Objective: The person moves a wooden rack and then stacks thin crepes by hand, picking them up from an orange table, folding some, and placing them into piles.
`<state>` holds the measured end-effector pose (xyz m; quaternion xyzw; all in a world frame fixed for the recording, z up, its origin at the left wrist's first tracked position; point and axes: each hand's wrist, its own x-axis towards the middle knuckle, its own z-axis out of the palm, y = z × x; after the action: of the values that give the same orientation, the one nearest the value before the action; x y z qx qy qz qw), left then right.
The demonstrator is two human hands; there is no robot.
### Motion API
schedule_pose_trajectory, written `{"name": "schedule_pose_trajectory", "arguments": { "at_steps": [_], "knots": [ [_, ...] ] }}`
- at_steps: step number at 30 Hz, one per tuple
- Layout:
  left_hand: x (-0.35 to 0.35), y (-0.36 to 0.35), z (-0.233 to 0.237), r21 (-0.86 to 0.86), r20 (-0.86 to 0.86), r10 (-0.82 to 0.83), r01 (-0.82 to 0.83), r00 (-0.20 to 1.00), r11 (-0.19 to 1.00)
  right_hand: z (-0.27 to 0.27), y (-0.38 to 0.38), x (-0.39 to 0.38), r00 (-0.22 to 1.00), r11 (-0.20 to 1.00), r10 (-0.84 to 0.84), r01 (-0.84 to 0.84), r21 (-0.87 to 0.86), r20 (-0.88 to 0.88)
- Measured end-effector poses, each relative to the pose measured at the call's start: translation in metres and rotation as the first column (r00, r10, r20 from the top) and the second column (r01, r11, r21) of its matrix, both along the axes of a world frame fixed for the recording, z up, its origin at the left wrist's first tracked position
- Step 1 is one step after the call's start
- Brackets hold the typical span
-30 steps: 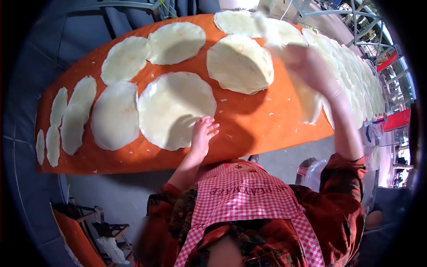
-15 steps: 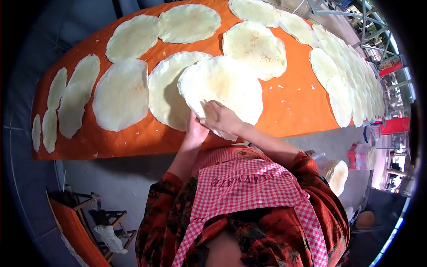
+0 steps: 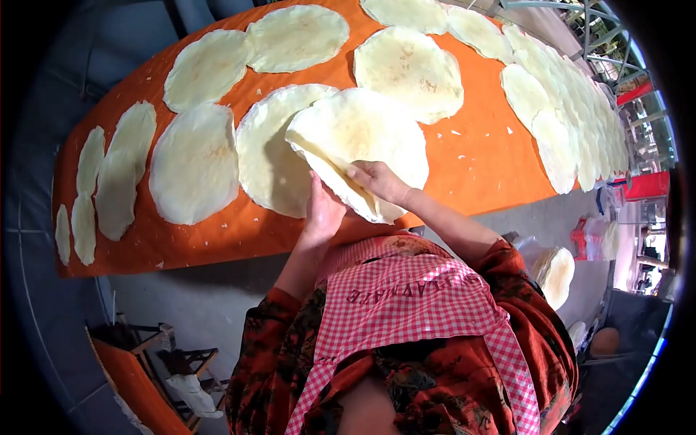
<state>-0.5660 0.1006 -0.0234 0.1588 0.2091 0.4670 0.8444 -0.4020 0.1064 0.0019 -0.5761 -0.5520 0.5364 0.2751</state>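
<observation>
A large, pale, thin round flatbread (image 3: 377,127) is held in front of me, above the near edge of the orange-covered table (image 3: 478,167). Its lower left edge is folded over toward its middle. At that fold my right hand (image 3: 380,181) is closed, thumb and fingers gripping the turned edge. My left hand (image 3: 324,210) holds the same piece from below left, some fingers hidden by it. Partly beneath the held piece lies another flatbread (image 3: 272,152). A single flatbread (image 3: 194,163) lies flat to its left, and a browned-spotted flatbread (image 3: 409,69) lies behind.
Several more flatbreads (image 3: 297,36) cover the table's far side, and overlapping rows (image 3: 573,109) lie at the right. Small pale crumbs are scattered on the orange cover. Beside me at right, a stack of round sheets (image 3: 557,275) stands low. A wooden frame (image 3: 148,341) stands lower left.
The held flatbread's lower left edge has been turned up into a fold. My right hand has shifted slightly right and now grips that fold; my left hand's fingers have spread along the edge.
</observation>
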Motion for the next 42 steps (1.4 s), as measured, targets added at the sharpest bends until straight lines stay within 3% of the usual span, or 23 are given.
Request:
{"name": "schedule_pose_trajectory", "arguments": {
  "at_steps": [3,7,10,18,21,22,23,25,27,29,30,31,32,33,34,35,36,37,38,39,40,41,42],
  "knots": [
    [0.005,0.002,0.006,-0.026,-0.098,0.004,-0.006,0.995,1.000,0.017,-0.010,-0.005,0.948,0.950,0.156,-0.221,0.222,0.276],
    [0.006,0.004,-0.002,-0.077,-0.173,0.005,-0.019,0.985,0.997,0.012,-0.007,0.003,0.976,0.974,0.207,-0.213,0.078,0.071],
    [0.008,0.002,0.009,-0.112,-0.198,-0.017,-0.006,0.980,0.994,0.021,-0.008,0.006,0.964,0.964,0.241,-0.251,0.083,0.110],
    [0.015,0.007,0.006,-0.190,-0.131,-0.035,0.010,0.991,0.982,0.007,-0.009,0.015,0.997,0.996,0.078,-0.078,0.038,0.002],
    [0.018,-0.003,0.009,-0.022,-0.259,0.010,-0.016,0.966,1.000,-0.003,-0.011,0.007,0.992,0.994,-0.101,0.104,0.029,-0.071],
    [0.015,-0.005,-0.003,-0.006,-0.314,0.000,-0.002,0.949,1.000,-0.021,-0.011,0.000,0.984,0.980,-0.180,0.180,0.085,-0.005],
    [0.013,-0.003,-0.018,0.020,-0.358,-0.018,0.026,0.933,0.999,-0.012,-0.009,0.000,0.983,0.978,-0.099,0.067,0.198,0.157],
    [0.011,-0.006,-0.023,-0.141,-0.526,0.038,-0.131,0.850,0.981,-0.004,-0.006,-0.006,0.966,0.972,-0.072,0.012,0.236,0.248],
    [-0.002,0.001,-0.048,-0.098,-0.499,0.037,-0.099,0.866,0.990,-0.001,0.006,-0.005,0.942,0.959,0.030,-0.122,0.258,0.334],
    [-0.011,0.001,-0.052,-0.120,-0.544,0.123,-0.222,0.830,0.968,-0.022,0.041,0.019,0.976,0.925,-0.106,0.027,0.379,0.189],
    [-0.032,0.000,-0.062,0.060,-0.697,0.120,-0.109,0.707,0.992,-0.026,0.059,0.036,0.982,0.899,-0.155,0.096,0.428,0.107],
    [-0.047,0.006,-0.059,-0.032,-0.670,0.087,-0.146,0.738,0.989,0.027,0.054,0.067,0.974,0.955,-0.218,0.225,0.193,-0.057],
    [-0.061,0.013,-0.056,-0.125,-0.638,0.063,-0.184,0.767,0.975,0.040,0.057,0.106,0.956,0.936,-0.274,0.290,0.197,-0.106],
    [-0.063,0.013,-0.035,-0.148,-0.604,0.076,-0.205,0.793,0.968,0.076,0.043,0.137,0.899,0.901,-0.409,0.425,0.091,-0.155],
    [-0.075,0.018,-0.044,-0.117,-0.609,0.107,-0.222,0.786,0.968,0.048,0.045,0.194,0.820,0.904,-0.324,0.416,0.103,-0.471],
    [-0.088,0.022,-0.054,-0.088,-0.613,0.140,-0.244,0.777,0.966,0.059,0.028,0.229,0.732,0.821,-0.474,0.569,0.055,-0.490],
    [-0.090,0.021,-0.044,-0.115,-0.642,0.146,-0.283,0.753,0.952,0.065,0.010,0.267,0.642,0.804,-0.528,0.589,-0.083,-0.557],
    [-0.093,0.022,-0.045,-0.126,-0.630,0.132,-0.269,0.766,0.955,0.093,-0.017,0.276,0.557,0.638,-0.712,0.767,-0.064,-0.427],
    [-0.100,0.022,-0.048,-0.140,-0.619,0.118,-0.257,0.776,0.956,0.073,-0.039,0.317,0.523,0.667,-0.663,0.737,-0.106,-0.535],
    [-0.109,0.021,-0.052,-0.155,-0.612,0.105,-0.249,0.784,0.956,0.039,-0.060,0.363,0.542,0.639,-0.686,0.768,-0.046,-0.486],
    [-0.116,0.021,-0.066,-0.152,-0.621,0.105,-0.251,0.777,0.956,0.035,-0.081,0.376,0.473,0.481,-0.845,0.876,0.030,-0.250],
    [-0.107,0.015,-0.045,-0.190,-0.649,0.063,-0.241,0.758,0.952,-0.012,-0.102,0.424,0.415,0.448,-0.857,0.893,-0.041,-0.306],
    [-0.127,0.015,-0.079,0.176,-0.849,0.133,0.036,0.512,0.984,-0.035,-0.120,0.452,0.331,0.355,-0.910,0.933,0.056,0.250]
  ]
}}
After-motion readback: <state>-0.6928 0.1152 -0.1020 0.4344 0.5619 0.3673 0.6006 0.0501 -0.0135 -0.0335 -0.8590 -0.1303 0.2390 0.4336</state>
